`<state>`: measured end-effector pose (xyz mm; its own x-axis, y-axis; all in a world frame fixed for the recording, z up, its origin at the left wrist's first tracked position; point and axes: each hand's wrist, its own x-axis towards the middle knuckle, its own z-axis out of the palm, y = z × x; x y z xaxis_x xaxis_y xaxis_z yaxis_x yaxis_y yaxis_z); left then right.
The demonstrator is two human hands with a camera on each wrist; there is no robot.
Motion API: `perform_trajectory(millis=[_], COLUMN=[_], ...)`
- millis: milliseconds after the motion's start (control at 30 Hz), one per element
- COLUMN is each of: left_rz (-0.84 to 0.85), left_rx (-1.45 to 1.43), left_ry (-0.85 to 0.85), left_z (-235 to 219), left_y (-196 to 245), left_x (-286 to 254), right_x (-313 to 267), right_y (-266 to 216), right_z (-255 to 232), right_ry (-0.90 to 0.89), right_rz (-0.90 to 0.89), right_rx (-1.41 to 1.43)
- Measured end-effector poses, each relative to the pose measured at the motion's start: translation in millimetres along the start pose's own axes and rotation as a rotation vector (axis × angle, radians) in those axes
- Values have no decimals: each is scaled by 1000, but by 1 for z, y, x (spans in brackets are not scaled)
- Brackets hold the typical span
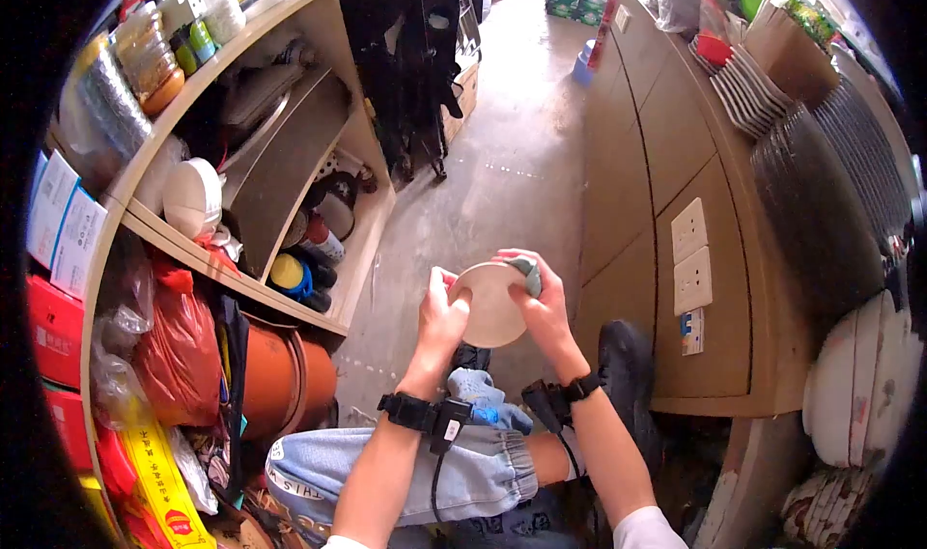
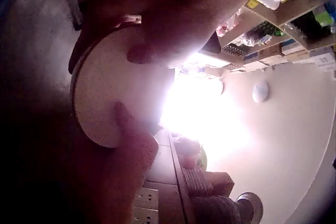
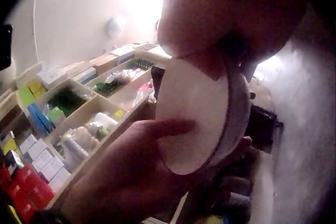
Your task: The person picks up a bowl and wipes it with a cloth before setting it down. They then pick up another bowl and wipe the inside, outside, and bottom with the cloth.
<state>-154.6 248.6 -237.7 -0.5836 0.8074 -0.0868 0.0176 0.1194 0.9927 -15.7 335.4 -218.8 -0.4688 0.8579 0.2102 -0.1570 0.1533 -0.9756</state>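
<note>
A round beige plate (image 1: 489, 308) is held up over my knees between both hands. My left hand (image 1: 444, 303) grips its left edge, thumb on the face and fingers behind. My right hand (image 1: 537, 293) grips the right edge and presses a small grey-green cloth (image 1: 527, 273) against the upper rim. In the left wrist view the plate (image 2: 100, 95) fills the left side with my thumb (image 2: 131, 129) lying on it. The right wrist view shows the plate (image 3: 191, 116) edge-on, with the left hand's thumb (image 3: 163, 128) across its face.
Wooden shelves (image 1: 241, 288) on the left hold bottles, boxes, red bags and a terracotta pot (image 1: 285, 375). A wooden counter (image 1: 676, 163) with wall sockets (image 1: 691, 267) stands on the right, plates (image 1: 753, 90) stacked on top. Concrete floor (image 1: 502, 163) runs ahead.
</note>
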Motion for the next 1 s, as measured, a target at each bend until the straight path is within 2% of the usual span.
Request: perform_trajectory(millis=[67, 233, 367, 433, 467, 533, 600, 667, 800, 900, 1000], left_rz=[59, 55, 55, -102, -101, -164, -191, -156, -143, 173, 207], left_rx=[253, 0, -109, -197, -197, -394, -395, -399, -342, 79, 113], left_ry=[30, -84, -74, 6, 8, 71, 92, 116, 112, 101, 79], left_z=[-1, 6, 10, 9, 9, 9, 8, 8, 11, 13, 16], left_y=[6, 2, -4, 5, 3, 5, 8, 8, -5, -26, -25], left_x=[-2, -2, 3, 2, 3, 5, 5, 4, 5, 12, 8], right_x=[1, 4, 5, 7, 6, 5, 7, 7, 4, 4, 1], right_y=[1, -2, 12, 10, 7, 4, 9, 26, 24, 14, 16], right_z=[0, -1, -1, 1, -1, -2, -4, -8, -9, -10, -9], right_ry=[-55, 6, 83, 96, 95, 92, 126, 179, 344, 369, 356], right_rz=[52, 59, 19, -10, 21, 51, 82, 80, 123, 143, 100], right_rx=[57, 31, 72, 91, 87, 84, 60, -35, -307, -375, -349])
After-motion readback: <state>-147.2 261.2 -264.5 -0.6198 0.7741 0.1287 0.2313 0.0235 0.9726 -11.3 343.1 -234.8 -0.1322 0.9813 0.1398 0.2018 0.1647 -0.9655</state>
